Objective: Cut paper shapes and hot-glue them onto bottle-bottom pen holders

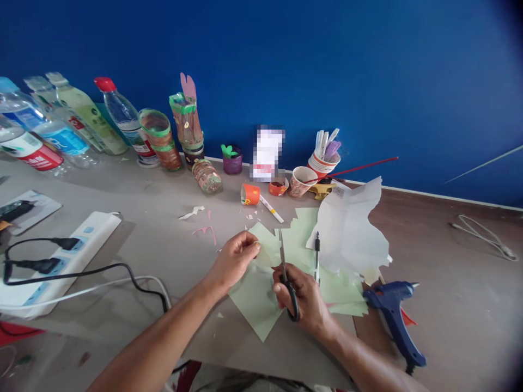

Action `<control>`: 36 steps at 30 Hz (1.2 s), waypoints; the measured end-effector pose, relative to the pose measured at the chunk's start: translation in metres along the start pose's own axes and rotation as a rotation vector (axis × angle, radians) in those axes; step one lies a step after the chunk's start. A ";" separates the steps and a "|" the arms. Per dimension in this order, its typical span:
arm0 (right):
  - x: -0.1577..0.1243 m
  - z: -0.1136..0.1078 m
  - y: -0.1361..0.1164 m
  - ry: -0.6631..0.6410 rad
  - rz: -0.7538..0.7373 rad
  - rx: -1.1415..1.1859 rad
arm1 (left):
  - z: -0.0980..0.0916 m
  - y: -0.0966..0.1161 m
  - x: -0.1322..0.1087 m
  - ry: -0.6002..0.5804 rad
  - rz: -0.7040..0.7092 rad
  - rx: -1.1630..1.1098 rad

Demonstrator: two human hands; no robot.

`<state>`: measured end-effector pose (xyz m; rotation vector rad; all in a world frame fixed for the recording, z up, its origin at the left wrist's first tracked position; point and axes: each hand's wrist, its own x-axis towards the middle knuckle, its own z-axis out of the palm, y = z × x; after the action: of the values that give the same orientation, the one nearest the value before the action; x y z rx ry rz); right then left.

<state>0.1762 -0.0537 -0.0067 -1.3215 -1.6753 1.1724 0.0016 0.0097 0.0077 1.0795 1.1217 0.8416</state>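
My right hand (300, 294) is closed around a pair of black-handled scissors (291, 298), whose blades point away from me and look slightly apart. My left hand (239, 255) pinches a small pale piece of paper (267, 255) between thumb and fingertips, just left of the blades. A tiny yellow spot shows at that thumb; its nature is too small to tell. Beneath both hands lies light green paper (261, 321). A pen (317, 250) rests on more green sheets beside the scissors. Pink and white scraps are scattered beyond my left hand.
A blue glue gun (392, 310) lies at the right, near torn white paper (353, 228). A power strip (77, 256) with cables sits at the left. Bottles (122, 114), decorated containers (161, 139), an orange paper cup (250, 194) and a marker (272, 209) stand or lie toward the blue wall.
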 end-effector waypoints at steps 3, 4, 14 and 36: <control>-0.001 0.001 0.003 -0.023 -0.012 -0.004 | -0.001 -0.002 0.002 0.051 -0.005 -0.040; -0.001 0.001 0.003 -0.033 -0.011 -0.014 | -0.002 -0.002 0.002 0.059 -0.006 -0.056; 0.000 0.001 -0.005 -0.137 -0.015 -0.142 | -0.007 -0.005 0.006 0.110 -0.009 -0.201; -0.003 0.002 -0.002 -0.167 0.057 -0.154 | -0.009 0.000 0.008 0.155 0.086 0.031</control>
<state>0.1740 -0.0569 -0.0060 -1.4055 -1.8910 1.2366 -0.0047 0.0190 0.0045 1.1087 1.2279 0.9922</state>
